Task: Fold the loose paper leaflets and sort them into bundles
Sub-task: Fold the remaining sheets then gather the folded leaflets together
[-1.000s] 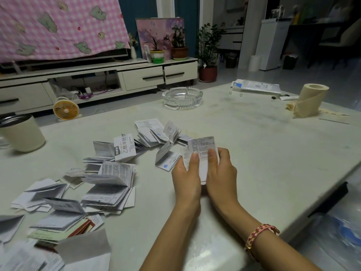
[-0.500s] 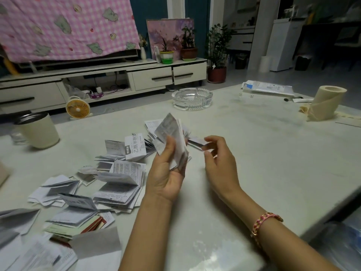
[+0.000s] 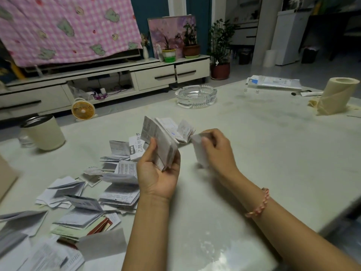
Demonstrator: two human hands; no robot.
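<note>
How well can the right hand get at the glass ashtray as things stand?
Probably yes: nothing lies on the table between the right hand and the ashtray. But that hand pinches a folded leaflet, so it would likely have to put it down first.

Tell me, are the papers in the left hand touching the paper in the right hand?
Apart. The head view shows bare table between the bundle in the left hand and the blurred leaflet in the right hand.

Lifted folded bundle (image 3: 163, 147) off table (image 3: 277, 157) into left hand (image 3: 157, 178) fingers; pinched separate leaflet (image 3: 199, 153) between right hand (image 3: 219, 152) fingertips.
</note>
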